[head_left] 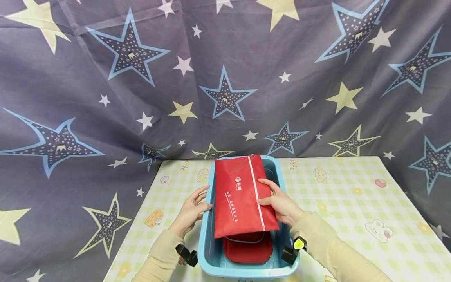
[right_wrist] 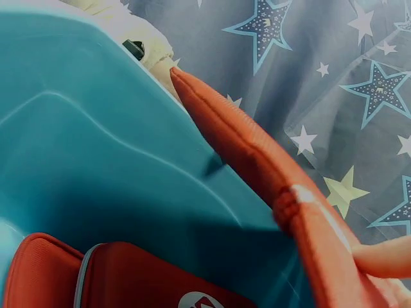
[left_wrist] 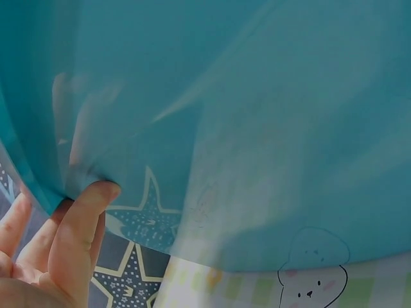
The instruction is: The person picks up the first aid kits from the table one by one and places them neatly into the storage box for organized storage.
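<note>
A flat red pouch (head_left: 234, 192) with white lettering and a white stripe lies tilted over the light blue plastic bin (head_left: 248, 272). My right hand (head_left: 282, 201) grips the pouch by its right side, with the thumb on its printed face. My left hand (head_left: 192, 209) holds the bin's left rim; in the left wrist view its fingers (left_wrist: 80, 234) meet the edge of the blue wall. Under the pouch, a red zipped case (head_left: 248, 250) sits in the bin, and another red case with light piping (right_wrist: 151, 276) lies against it. The pouch hides part of both.
The bin stands on a table with a green-checked, cartoon-printed cloth (head_left: 349, 196). Behind the table hangs a dark grey curtain with stars (head_left: 246, 51). A small black device (head_left: 186, 254) is worn on the left wrist and another (head_left: 294, 250) on the right.
</note>
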Demonstrator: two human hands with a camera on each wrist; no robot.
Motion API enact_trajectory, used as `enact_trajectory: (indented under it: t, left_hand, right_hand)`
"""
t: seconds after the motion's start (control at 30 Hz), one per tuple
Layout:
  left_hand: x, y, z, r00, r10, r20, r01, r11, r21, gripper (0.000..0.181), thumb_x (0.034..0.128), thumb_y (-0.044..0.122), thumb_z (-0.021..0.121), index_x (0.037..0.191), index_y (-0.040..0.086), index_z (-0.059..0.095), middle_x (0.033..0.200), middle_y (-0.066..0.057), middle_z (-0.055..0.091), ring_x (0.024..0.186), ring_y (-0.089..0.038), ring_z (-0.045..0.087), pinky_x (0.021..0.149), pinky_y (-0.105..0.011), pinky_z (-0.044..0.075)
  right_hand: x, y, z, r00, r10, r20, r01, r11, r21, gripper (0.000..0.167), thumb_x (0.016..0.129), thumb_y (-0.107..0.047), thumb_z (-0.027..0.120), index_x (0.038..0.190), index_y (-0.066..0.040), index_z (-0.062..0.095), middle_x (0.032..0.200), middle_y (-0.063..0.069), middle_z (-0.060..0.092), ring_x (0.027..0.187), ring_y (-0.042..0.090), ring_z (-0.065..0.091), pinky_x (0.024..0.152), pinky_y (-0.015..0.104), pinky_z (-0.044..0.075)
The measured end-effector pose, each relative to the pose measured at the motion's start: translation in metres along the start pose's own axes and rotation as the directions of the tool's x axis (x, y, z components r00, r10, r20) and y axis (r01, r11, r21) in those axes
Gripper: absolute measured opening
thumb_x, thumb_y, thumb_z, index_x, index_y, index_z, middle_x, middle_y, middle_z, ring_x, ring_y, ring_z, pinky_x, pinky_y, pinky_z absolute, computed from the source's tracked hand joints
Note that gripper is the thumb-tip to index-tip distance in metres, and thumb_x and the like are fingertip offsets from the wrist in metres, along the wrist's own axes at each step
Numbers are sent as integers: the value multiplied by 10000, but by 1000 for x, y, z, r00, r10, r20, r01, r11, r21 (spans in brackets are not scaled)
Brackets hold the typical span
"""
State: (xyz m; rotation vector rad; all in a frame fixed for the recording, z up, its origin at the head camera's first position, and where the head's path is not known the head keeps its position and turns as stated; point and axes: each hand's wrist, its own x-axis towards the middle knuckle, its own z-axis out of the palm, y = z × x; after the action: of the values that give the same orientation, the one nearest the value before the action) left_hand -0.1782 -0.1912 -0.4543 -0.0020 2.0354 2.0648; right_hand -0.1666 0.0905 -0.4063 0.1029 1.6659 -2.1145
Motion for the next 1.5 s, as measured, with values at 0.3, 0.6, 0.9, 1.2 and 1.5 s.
enact_trajectory:
  t: [0.3, 0.6, 0.9, 1.2, 1.5]
  left_hand:
    - [-1, -3, -1, 1000, -6, 4, 6, 1000, -14, 688, 805, -60, 570, 1437, 130, 376, 1413, -202, 404, 947, -121, 613, 663, -313, 582]
    - [0, -4, -1, 1000, -7, 16, 7, 1000, -16, 678, 827, -50, 569, 1449, 117, 355, 1460, -219, 327, 893, -71, 607, 642, -272, 573]
    - [0, 0, -1, 1000, -4, 29, 3, 1000, 13, 669, 849, -31, 573, 1458, 122, 343, 1480, -210, 307, 938, -85, 598, 652, -259, 568]
    - [0, -2, -2, 999, -16, 35, 16, 1000, -19, 680, 849, -61, 557, 1465, 121, 331, 1461, -199, 329, 900, -53, 597, 646, -244, 568]
    - [-1, -2, -1, 1000, -9, 18, 9, 1000, 8, 677, 845, -37, 574, 1458, 139, 347, 1466, -195, 344, 968, -96, 598, 671, -272, 573]
  right_hand:
    - [-3, 5, 2, 999, 17, -29, -19, 997, -68, 655, 869, 46, 547, 1445, -133, 291, 1328, 210, 367, 1108, 309, 477, 807, 405, 575]
    - [-5, 6, 3, 998, 39, -47, -42, 996, -84, 647, 865, 49, 557, 1433, -134, 305, 1334, 209, 361, 1137, 334, 456, 810, 417, 574]
    - [-6, 4, 3, 998, 49, -40, -52, 994, -94, 657, 867, 49, 547, 1444, -124, 284, 1328, 215, 365, 1122, 325, 474, 808, 417, 574]
    - [-7, 4, 4, 997, 66, -34, -68, 993, -92, 657, 874, 58, 535, 1451, -119, 274, 1350, 208, 351, 1155, 332, 450, 824, 411, 570]
    - [-10, 5, 5, 996, 78, -41, -82, 991, -102, 656, 873, 60, 537, 1447, -125, 280, 1333, 218, 361, 1148, 336, 454, 823, 426, 569]
